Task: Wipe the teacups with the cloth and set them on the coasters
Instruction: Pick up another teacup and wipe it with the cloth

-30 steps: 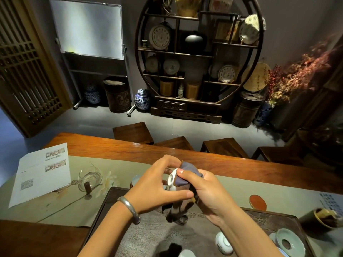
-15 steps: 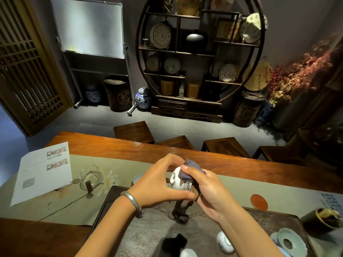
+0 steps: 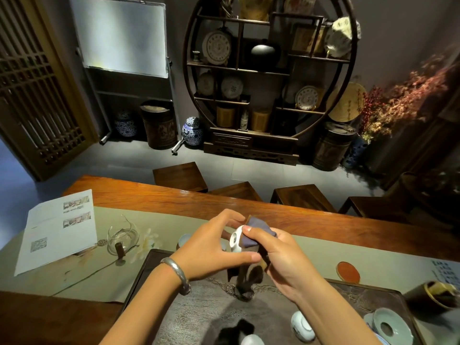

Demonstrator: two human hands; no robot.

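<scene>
Head view: left hand (image 3: 211,250) gripping small white porcelain teacup (image 3: 236,241), right hand (image 3: 278,255) pinching soft grey-blue cloth (image 3: 258,232) against it. Likely light, slick, fragile; best held by wall and foot.

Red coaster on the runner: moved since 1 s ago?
No. The red coaster sits in the same place on the green runner, just past the tray's far edge; its small shift in the picture matches camera motion.

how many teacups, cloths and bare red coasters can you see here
teacups: 4 (one being wiped, one half hidden behind it, two on the tray)
cloth: 1
bare red coaster: 1
total: 6
</scene>
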